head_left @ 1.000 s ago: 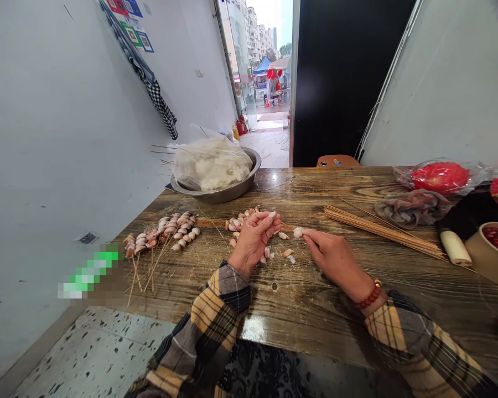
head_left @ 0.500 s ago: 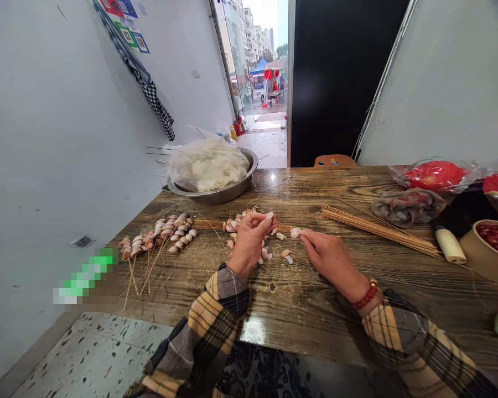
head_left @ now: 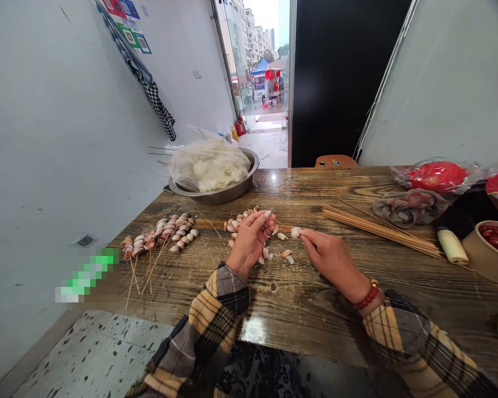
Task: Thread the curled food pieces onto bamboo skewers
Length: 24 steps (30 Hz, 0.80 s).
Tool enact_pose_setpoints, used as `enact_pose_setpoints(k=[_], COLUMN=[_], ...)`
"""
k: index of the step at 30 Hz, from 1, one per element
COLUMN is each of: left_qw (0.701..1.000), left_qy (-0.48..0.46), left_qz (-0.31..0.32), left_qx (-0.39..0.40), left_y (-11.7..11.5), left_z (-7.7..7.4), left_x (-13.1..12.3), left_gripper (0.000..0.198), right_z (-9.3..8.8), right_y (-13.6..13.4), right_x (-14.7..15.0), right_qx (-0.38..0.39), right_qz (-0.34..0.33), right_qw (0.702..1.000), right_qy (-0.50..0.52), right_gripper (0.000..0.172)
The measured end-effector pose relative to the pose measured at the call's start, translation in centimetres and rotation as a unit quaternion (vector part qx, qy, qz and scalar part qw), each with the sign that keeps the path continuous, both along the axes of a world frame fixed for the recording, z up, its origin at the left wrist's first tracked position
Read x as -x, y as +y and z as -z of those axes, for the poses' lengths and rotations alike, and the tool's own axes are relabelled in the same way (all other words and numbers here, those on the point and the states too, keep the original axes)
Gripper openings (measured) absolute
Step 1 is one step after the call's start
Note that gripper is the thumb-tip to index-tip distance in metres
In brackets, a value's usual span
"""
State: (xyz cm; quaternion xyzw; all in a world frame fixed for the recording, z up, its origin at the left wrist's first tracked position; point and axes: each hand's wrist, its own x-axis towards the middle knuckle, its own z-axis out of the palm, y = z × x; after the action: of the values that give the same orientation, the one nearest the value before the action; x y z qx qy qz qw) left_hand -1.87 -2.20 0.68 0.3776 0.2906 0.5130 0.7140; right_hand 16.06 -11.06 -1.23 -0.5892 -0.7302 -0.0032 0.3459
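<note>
Left hand (head_left: pixel 251 240) pinches a pale clove (head_left: pixel 268 213) between thumb and fingers, held up over the bench (head_left: pixel 302 326). Right hand (head_left: pixel 334 260) has thumb and forefinger closed on a whitish lump (head_left: pixel 296 232), likely garlic too, out past the fingertips; whether a stick runs into it, can't tell. Loose cloves (head_left: pixel 233 225) lie beside and partly behind the left hand; threaded cloves (head_left: pixel 178 226) on sticks lie further left. Handling, judged by eye: cloves should be very light, firm, smooth, perhaps slick where peeled; could split or bruise if squeezed. Best hold is a light pinch across the fat middle, clear of the tips. Skewers (head_left: pixel 377 229), bundled at right, look thin, stiff, snappable; grip near the point.
</note>
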Motion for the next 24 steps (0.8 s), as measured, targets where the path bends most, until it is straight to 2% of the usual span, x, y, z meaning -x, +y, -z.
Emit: enact_pose_setpoints(k=[5, 24], left_qw=[1.000, 1.000], left_qy=[-0.011, -0.011], left_qz=[0.024, 0.011], left_qx=[0.002, 0.022], left_y=[-0.29, -0.55], left_z=[0.01, -0.26], left_x=[-0.18, -0.30], left_gripper=[0.020, 0.015], right_z=[0.00, -0.52], right_y=[-0.05, -0.26], right_x=[0.01, 0.16], right_qx=[0.008, 0.014], right_qz=[0.001, 0.014], right_qw=[1.000, 1.000], right_qy=[0.005, -0.022], right_gripper=[0.026, 0.028])
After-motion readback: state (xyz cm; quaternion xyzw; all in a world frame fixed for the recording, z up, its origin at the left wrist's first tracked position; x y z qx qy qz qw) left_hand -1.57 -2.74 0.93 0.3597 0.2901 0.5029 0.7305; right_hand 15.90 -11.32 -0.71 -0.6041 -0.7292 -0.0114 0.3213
